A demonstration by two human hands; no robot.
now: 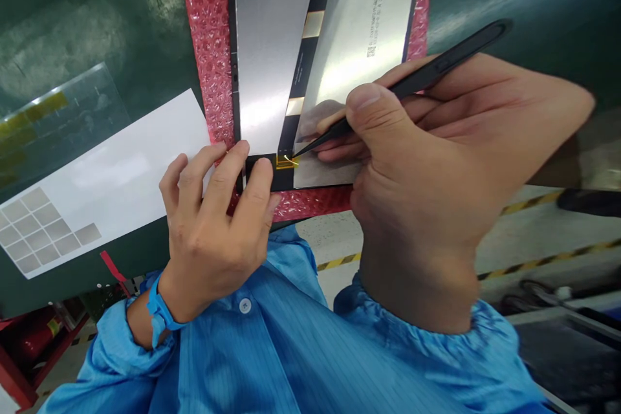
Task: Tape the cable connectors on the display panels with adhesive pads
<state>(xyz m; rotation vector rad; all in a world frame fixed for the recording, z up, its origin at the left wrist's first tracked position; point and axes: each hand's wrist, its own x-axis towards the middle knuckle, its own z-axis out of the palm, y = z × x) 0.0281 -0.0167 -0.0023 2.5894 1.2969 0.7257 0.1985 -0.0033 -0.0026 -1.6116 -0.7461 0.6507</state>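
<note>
Black tweezers (427,74) are gripped in my right hand (422,149), pen-like, their tips pointing down to the left. The tips meet a small piece of amber tape (285,162) at the lower end of a dark flex strip (301,68). That strip runs along the back of a silver display panel (272,45), which has a black border. My left hand (223,207) rests with fingers spread on the panel's lower left corner, its index finger beside the tape. Whether the tips pinch the tape or only touch it, I cannot tell.
Red bubble wrap (206,32) lies under the panel on a green table mat (97,26). To the left are a white sheet (145,149) with grey square pads (36,223) and a clear film (63,113) bearing amber tape pieces. Striped floor tape (548,259) shows below right.
</note>
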